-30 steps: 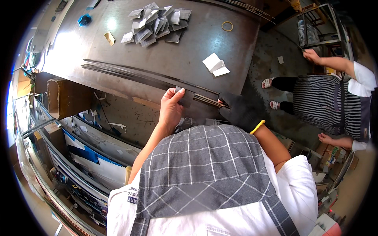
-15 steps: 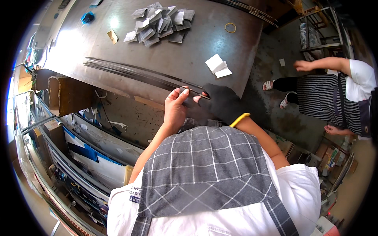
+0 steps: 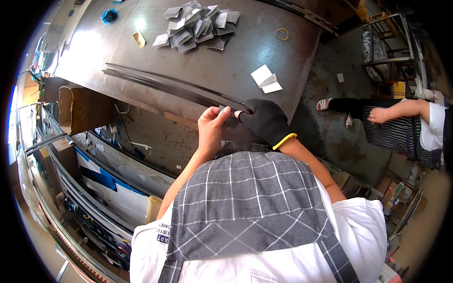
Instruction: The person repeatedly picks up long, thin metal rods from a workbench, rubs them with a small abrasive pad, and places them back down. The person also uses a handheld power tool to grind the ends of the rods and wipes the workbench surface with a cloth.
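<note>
My bare left hand (image 3: 210,127) is closed, with thumb and fingers pinching a small dark flat piece (image 3: 230,120) at the table's near edge. My right hand (image 3: 265,120), in a black glove with a yellow cuff, is closed at the other side of that piece. One bare fingertip pokes out of the glove against it. Long thin dark strips (image 3: 155,86) lie along the near edge, and their right ends reach toward both hands. Whether the glove also grips a strip end is hidden. To the right lies a white folded paper (image 3: 266,78).
Grey folded packets (image 3: 196,26) are heaped on the metal table (image 3: 217,66). A yellow rubber band (image 3: 281,34), a tan scrap (image 3: 139,39) and a blue bundle (image 3: 109,16) lie around them. A cardboard box (image 3: 75,111) stands at left. Another person (image 3: 396,118) stands at right.
My hands have shifted slightly, with the dark piece between them now turned downward. The table appears a little further right in view. The other person's arm has drawn in and lowered.
</note>
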Demonstrator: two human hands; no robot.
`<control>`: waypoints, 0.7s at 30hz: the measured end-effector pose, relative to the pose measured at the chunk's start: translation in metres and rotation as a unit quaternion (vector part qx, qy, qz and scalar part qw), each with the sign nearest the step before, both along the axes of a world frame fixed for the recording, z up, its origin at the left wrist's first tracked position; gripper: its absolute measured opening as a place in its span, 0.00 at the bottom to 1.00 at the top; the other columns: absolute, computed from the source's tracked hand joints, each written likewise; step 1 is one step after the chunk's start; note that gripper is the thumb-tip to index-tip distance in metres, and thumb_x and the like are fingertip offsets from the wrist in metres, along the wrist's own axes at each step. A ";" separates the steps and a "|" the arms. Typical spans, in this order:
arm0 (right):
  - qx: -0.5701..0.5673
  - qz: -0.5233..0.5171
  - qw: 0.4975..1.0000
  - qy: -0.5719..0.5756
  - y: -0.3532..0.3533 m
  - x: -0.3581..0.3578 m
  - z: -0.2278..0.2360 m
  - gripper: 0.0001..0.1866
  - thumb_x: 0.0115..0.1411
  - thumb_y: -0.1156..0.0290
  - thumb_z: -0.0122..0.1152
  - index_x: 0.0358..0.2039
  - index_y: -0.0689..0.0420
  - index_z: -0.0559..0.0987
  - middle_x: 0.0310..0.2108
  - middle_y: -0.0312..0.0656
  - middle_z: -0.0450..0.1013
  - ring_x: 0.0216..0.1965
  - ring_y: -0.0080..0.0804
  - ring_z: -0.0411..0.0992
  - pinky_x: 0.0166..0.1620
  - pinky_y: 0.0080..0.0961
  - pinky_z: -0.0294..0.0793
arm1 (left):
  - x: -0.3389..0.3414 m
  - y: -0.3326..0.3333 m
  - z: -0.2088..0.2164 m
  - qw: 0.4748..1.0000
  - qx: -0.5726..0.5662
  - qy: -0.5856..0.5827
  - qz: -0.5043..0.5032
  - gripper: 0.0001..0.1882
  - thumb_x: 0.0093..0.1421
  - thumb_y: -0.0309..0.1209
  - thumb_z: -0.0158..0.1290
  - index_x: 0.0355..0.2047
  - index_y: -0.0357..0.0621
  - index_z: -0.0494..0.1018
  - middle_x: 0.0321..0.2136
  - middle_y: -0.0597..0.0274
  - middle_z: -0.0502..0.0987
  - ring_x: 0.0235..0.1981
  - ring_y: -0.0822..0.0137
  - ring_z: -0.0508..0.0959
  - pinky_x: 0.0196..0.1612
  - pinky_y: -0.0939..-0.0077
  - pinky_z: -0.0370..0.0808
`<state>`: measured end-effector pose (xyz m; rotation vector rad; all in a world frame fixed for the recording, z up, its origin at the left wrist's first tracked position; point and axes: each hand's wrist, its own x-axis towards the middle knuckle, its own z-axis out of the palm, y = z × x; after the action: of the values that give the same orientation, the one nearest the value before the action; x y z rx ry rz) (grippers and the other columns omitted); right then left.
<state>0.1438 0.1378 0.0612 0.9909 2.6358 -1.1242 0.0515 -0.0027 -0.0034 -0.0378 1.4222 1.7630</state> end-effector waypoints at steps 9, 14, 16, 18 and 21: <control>-0.004 0.000 0.999 0.037 0.002 0.003 -0.018 0.22 0.53 0.51 0.64 0.20 0.58 0.75 0.20 0.49 0.72 0.24 0.47 0.72 0.28 0.39 0.68 | -0.005 0.003 0.002 0.999 0.006 -0.020 -0.040 0.05 0.62 0.32 0.57 0.33 0.45 0.75 0.29 0.65 0.79 0.30 0.76 0.78 0.35 0.82 0.74; 0.000 0.013 1.000 -0.020 0.002 -0.002 -0.008 0.21 0.53 0.51 0.60 0.23 0.58 0.78 0.23 0.52 0.74 0.28 0.51 0.74 0.31 0.41 0.71 | -0.012 -0.001 -0.027 0.996 0.046 -0.058 -0.058 0.08 0.64 0.32 0.54 0.36 0.39 0.75 0.31 0.60 0.80 0.35 0.70 0.79 0.42 0.73 0.76; -0.008 0.012 1.000 -0.024 0.003 -0.001 -0.006 0.20 0.53 0.51 0.59 0.25 0.59 0.79 0.24 0.53 0.74 0.30 0.53 0.75 0.33 0.41 0.73 | -0.010 -0.002 -0.031 0.995 0.051 -0.069 -0.054 0.09 0.64 0.32 0.54 0.36 0.39 0.75 0.31 0.59 0.80 0.35 0.68 0.79 0.43 0.72 0.76; -0.018 0.008 1.000 0.018 0.004 0.002 -0.013 0.20 0.54 0.53 0.60 0.24 0.59 0.79 0.24 0.53 0.74 0.30 0.52 0.75 0.34 0.41 0.73 | -0.009 -0.001 -0.021 0.994 0.058 -0.073 -0.049 0.10 0.65 0.34 0.53 0.36 0.39 0.75 0.32 0.58 0.79 0.35 0.68 0.79 0.44 0.71 0.76; -0.215 -0.004 0.976 0.035 0.016 0.019 -0.021 0.17 0.55 0.57 0.60 0.26 0.60 0.79 0.26 0.52 0.75 0.29 0.46 0.75 0.34 0.37 0.73 | -0.010 -0.003 -0.020 0.992 0.097 -0.080 -0.033 0.13 0.66 0.37 0.51 0.35 0.39 0.75 0.32 0.57 0.80 0.34 0.66 0.79 0.43 0.70 0.76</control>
<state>0.1628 0.1541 0.0401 0.8820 2.2817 -1.6633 0.0418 -0.0052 -0.0236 -0.0280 1.1225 1.7933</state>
